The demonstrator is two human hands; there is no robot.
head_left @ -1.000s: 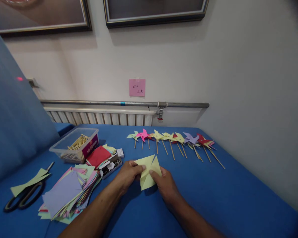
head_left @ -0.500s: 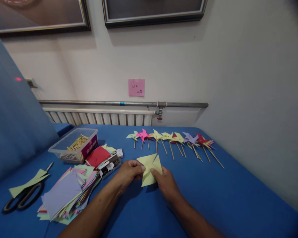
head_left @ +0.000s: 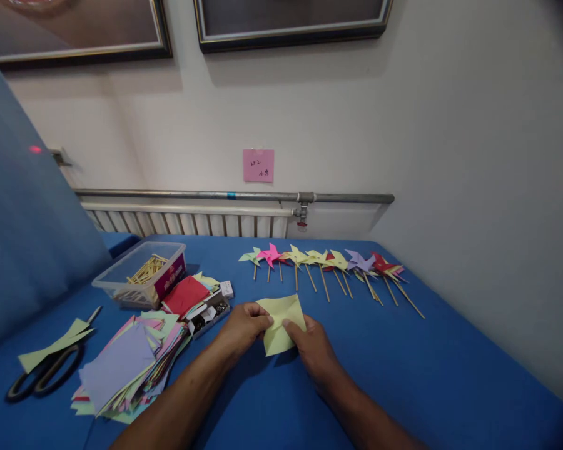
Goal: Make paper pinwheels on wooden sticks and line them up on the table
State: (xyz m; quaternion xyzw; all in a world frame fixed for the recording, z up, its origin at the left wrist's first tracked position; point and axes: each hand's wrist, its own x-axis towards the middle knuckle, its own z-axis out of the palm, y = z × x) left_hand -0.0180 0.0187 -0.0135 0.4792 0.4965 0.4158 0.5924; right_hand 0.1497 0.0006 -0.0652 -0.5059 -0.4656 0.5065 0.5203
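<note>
From the head camera I see my left hand [head_left: 241, 328] and right hand [head_left: 312, 345] both pinched shut on a yellow paper square [head_left: 280, 322], held just above the blue table [head_left: 403, 375] in front of me. A row of finished pinwheels [head_left: 328, 262] lies beyond it, and a stack of coloured paper [head_left: 122, 369] sits to the left.

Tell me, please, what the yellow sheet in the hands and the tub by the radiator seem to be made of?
The yellow sheet looks like thin matt paper: it holds sharp creases. The tub looks like clear, slightly glossy plastic, since the sticks show through its wall.
</note>
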